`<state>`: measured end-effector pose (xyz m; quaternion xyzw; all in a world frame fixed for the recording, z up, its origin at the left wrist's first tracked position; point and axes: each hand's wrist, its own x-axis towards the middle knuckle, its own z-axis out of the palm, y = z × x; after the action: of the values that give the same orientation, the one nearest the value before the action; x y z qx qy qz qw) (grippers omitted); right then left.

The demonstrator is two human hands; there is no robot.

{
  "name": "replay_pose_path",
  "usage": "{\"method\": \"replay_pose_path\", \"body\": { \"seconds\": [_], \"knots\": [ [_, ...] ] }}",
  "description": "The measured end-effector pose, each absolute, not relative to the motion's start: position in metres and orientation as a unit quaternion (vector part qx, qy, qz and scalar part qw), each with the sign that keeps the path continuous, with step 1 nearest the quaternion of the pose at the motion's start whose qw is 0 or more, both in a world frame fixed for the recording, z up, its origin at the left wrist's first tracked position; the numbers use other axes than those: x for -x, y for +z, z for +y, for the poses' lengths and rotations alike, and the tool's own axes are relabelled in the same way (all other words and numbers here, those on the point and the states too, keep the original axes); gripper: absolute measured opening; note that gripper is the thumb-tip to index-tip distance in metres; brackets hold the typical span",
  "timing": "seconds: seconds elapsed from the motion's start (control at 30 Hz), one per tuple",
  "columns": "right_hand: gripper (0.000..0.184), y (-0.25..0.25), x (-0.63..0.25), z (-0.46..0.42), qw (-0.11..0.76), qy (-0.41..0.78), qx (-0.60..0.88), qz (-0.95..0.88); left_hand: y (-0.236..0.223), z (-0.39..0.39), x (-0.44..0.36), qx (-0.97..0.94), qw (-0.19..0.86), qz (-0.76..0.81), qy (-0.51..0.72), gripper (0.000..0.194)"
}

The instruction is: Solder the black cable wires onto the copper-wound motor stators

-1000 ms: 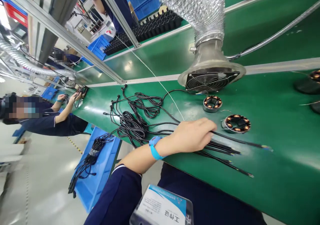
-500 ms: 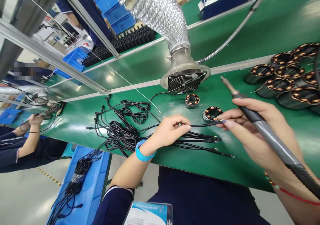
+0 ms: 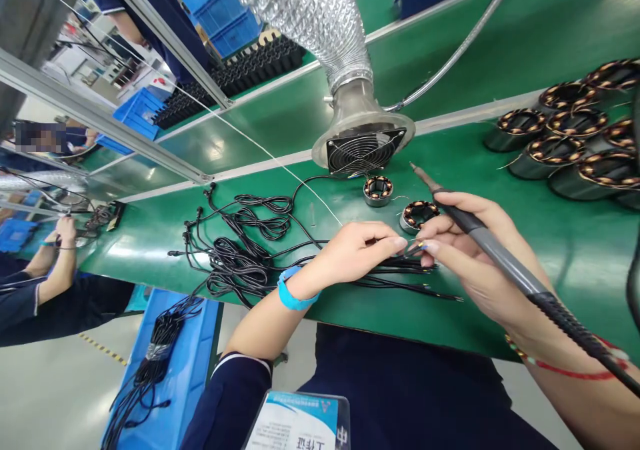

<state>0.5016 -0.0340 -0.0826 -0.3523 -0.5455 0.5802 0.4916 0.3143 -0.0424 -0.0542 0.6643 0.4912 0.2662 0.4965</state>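
My left hand (image 3: 363, 253), with a blue wristband, is closed in a pinch around a black cable near its end; a pale thin strand (image 3: 280, 163) runs down from the upper left behind this hand. My right hand (image 3: 465, 257) grips a soldering iron (image 3: 480, 237), its tip pointing up and left. Thumb and fingers of the same hand also pinch the coloured wire ends (image 3: 421, 245) of the cable. Just behind these fingertips stands a small stator (image 3: 419, 215) with copper windings, and a second small stator (image 3: 377, 190) is farther back. More black cables (image 3: 240, 263) lie under and left of my left hand.
A fume extractor fan (image 3: 367, 150) on a silver duct (image 3: 310, 23) hangs over the green bench (image 3: 150, 237). Several larger stators (image 3: 555, 153) stand at right. A blue bin (image 3: 193, 363) with bundled cables is below left. A co-worker's hands (image 3: 65, 230) are at far left.
My left hand has slid right, closer to my right fingertips. The soldering iron and my right hand have shifted left. The view has moved slightly.
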Motion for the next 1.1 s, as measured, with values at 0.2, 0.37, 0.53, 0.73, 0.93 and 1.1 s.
{"method": "replay_pose_path", "body": {
  "seconds": [0.2,0.37,0.53,0.73,0.93,1.1],
  "knots": [
    [0.045,-0.086,-0.505,-0.033,0.494,0.551,0.357,-0.57,-0.051,-0.036,-0.314,-0.644,0.536,0.498,0.224,0.052],
    [0.036,-0.085,-0.504,-0.033,0.501,0.477,0.337,-0.639,-0.051,-0.029,-0.313,-0.538,0.707,0.41,0.206,0.049],
    [0.039,-0.092,-0.503,-0.032,0.481,0.413,0.403,-0.66,-0.053,-0.022,-0.315,-0.466,0.742,0.425,0.228,0.036],
    [0.051,-0.112,-0.512,-0.014,0.395,0.264,0.522,-0.709,-0.087,0.007,-0.315,-0.507,0.57,0.561,0.32,0.014],
    [0.053,-0.132,-0.515,-0.002,0.319,0.225,0.512,-0.765,-0.123,0.01,-0.308,-0.42,0.582,0.581,0.383,0.013],
    [0.051,-0.131,-0.511,-0.007,0.397,0.189,0.469,-0.766,-0.128,-0.002,-0.307,-0.466,0.575,0.518,0.429,0.015]
  ]
}}
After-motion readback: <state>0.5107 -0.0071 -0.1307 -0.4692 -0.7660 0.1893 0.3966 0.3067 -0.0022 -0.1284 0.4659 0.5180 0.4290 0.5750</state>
